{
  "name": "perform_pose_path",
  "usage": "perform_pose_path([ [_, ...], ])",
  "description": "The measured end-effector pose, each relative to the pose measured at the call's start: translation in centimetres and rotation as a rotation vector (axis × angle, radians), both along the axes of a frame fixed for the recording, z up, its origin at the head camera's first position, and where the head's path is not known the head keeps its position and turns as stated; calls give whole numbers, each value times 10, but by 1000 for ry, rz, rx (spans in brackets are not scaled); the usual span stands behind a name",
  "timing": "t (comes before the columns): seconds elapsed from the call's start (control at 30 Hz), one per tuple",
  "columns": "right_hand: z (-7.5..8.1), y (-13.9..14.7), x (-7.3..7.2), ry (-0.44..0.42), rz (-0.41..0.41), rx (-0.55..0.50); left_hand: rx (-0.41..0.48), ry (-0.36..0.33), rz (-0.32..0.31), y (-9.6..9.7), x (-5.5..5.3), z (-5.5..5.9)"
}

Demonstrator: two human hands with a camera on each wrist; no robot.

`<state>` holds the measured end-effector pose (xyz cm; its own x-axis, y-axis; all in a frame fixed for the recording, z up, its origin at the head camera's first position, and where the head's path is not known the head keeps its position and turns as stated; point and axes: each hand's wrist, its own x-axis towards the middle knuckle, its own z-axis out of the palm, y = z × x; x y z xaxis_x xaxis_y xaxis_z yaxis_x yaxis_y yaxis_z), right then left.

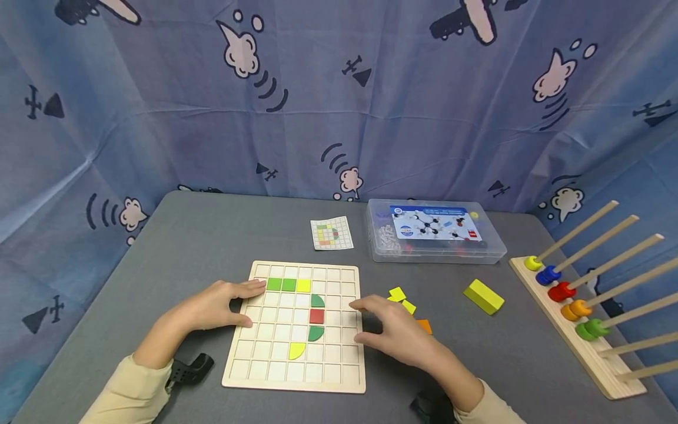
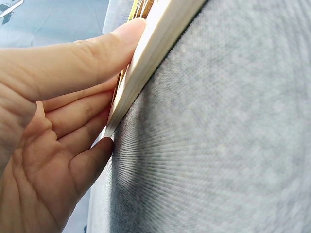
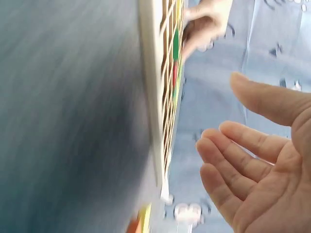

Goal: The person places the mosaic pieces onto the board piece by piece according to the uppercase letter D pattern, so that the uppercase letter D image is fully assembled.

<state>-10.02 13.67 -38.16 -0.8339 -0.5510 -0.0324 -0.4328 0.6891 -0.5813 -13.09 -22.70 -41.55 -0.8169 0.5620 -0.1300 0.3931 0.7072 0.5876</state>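
Note:
A wooden grid board [image 1: 265,370] lies on the table, with coloured tiles in some of its cells. Two green squares [image 1: 281,284] and a yellow square [image 1: 303,285] sit in an upper row. Lower down are a red square [image 1: 316,316] between two green quarter-circles [image 1: 316,334] and a yellow quarter-circle [image 1: 296,351]. My left hand [image 1: 219,306] rests its fingers and thumb [image 2: 87,60] on the board's left edge. Over the right edge hovers my right hand [image 1: 397,333], fingers loosely bent and holding nothing; in the right wrist view its fingers [image 3: 240,167] are apart from the board.
Beyond the board lie a pattern card [image 1: 332,233] and a clear plastic box [image 1: 436,250]. Loose yellow tiles [image 1: 397,294] and an orange piece [image 1: 425,326] lie by my right hand. Farther right are a yellow block [image 1: 484,297] and a wooden peg stand [image 1: 617,377] with coloured beads.

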Motion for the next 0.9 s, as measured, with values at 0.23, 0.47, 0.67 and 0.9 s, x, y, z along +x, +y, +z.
perform_pose_path([
  [0.23,-1,52,-4,-6,-134,54,5,4,3,1,0,-1],
  [0.47,-8,94,-5,-70,-196,69,-1,-14,7,1,-1,-1],
  [0.67,-15,107,-8,-92,-180,129,-1,-20,7,0,-1,-2],
  [0.9,-24,108,-8,22,-143,149,-1,-22,12,1,-1,-1],
])
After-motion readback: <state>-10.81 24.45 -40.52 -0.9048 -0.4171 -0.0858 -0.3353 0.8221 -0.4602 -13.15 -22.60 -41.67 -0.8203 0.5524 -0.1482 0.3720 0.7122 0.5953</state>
